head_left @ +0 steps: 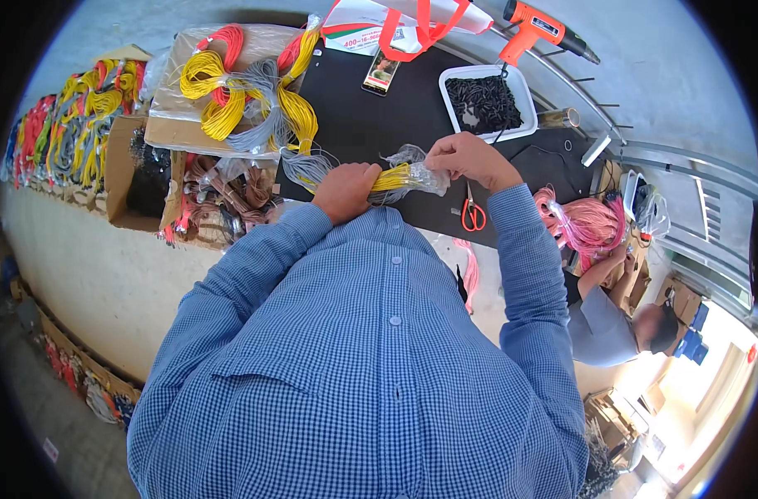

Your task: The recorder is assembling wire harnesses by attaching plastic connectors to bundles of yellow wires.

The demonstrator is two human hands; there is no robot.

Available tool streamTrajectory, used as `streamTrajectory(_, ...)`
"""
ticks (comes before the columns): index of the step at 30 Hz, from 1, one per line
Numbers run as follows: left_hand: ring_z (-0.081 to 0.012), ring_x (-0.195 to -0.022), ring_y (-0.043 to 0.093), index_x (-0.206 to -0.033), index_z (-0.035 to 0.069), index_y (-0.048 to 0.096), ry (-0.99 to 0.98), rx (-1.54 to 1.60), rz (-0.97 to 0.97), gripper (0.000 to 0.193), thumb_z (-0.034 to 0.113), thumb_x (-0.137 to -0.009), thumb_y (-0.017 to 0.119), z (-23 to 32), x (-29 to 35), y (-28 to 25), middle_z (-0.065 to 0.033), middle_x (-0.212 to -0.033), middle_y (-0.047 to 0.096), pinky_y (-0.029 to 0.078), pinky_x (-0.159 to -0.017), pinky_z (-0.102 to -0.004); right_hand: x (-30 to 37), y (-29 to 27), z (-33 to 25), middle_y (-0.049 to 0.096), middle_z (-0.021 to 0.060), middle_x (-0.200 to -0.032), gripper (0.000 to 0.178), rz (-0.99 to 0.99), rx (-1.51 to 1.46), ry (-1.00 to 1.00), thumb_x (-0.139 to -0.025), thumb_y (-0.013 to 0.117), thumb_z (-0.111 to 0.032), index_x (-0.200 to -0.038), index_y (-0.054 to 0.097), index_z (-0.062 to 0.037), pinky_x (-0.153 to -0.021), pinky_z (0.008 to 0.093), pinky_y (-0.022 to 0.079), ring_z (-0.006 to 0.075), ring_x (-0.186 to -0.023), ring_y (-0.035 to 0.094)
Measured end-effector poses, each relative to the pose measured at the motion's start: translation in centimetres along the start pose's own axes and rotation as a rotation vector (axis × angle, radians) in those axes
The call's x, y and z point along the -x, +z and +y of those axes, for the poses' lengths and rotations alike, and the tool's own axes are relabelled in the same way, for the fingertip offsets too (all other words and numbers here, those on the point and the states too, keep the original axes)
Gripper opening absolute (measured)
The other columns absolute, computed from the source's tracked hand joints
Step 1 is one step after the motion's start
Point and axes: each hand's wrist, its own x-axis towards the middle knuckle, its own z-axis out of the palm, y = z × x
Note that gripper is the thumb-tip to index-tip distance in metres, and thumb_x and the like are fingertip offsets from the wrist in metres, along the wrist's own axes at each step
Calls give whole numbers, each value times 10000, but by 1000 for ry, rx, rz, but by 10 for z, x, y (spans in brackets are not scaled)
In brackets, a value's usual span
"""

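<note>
My left hand is closed round a bundle of yellow and grey wires at the front of the black table. Grey strands trail out of it to the left. A crinkled clear plastic bag covers the bundle's right end. My right hand pinches the bag's edge between thumb and fingers. Just below that hand lie orange-handled scissors. The wire tips inside the plastic are hard to make out.
Coiled yellow, grey and red wire bundles lie on a wrapped carton at left. A white tray of black pieces, a phone and an orange heat gun are at the back. Pink wires and another person are at right.
</note>
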Motion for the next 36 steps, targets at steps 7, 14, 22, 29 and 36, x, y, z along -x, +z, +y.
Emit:
streamTrajectory(7, -307, -974, 643, -1116, 50, 568, 47, -43, 15, 354, 133, -813, 731, 2, 5, 6, -123, -1008, 658, 513, -868, -418, -15, 5, 24, 643, -11, -736, 223, -91, -2, 10, -924, 688, -255, -939, 730, -36, -570, 237, 462, 75, -606, 553)
streamTrajectory(14, -309, -958, 636, -1117, 49, 568, 83, -56, 41, 352, 121, -812, 729, -1, 8, 12, -120, -999, 652, 507, -863, -415, -20, 5, 31, 622, -15, -752, 196, -213, -192, 108, -936, 662, -217, -966, 711, -29, -541, 219, 438, 69, -613, 557)
streamTrajectory(22, -354, -934, 655, -1117, 62, 563, -70, 158, 184, 386, 128, -783, 746, -5, 8, -2, -155, -979, 664, 521, -837, -450, -5, 35, 87, 622, 11, -826, 183, -75, -636, 45, -914, 622, -180, -994, 654, -17, -655, 265, 509, 103, -708, 577)
streamTrajectory(29, -308, -1039, 677, -1302, 28, 568, -147, 479, -163, 596, 72, -733, 741, -29, -10, -23, -168, -1116, 698, 514, -957, -378, -13, 61, 31, 650, 46, -882, 171, 277, -668, -272, -939, 605, -89, -1052, 639, 34, -690, 270, 548, 127, -742, 631)
streamTrajectory(36, -284, -971, 665, -1270, 4, 591, -188, 551, -120, 574, 127, -726, 727, -41, -28, -49, -166, -1066, 692, 505, -915, -355, -31, 91, 15, 648, 52, -831, 151, 382, -983, -336, -956, 644, -116, -1017, 652, 21, -676, 269, 549, 119, -708, 617)
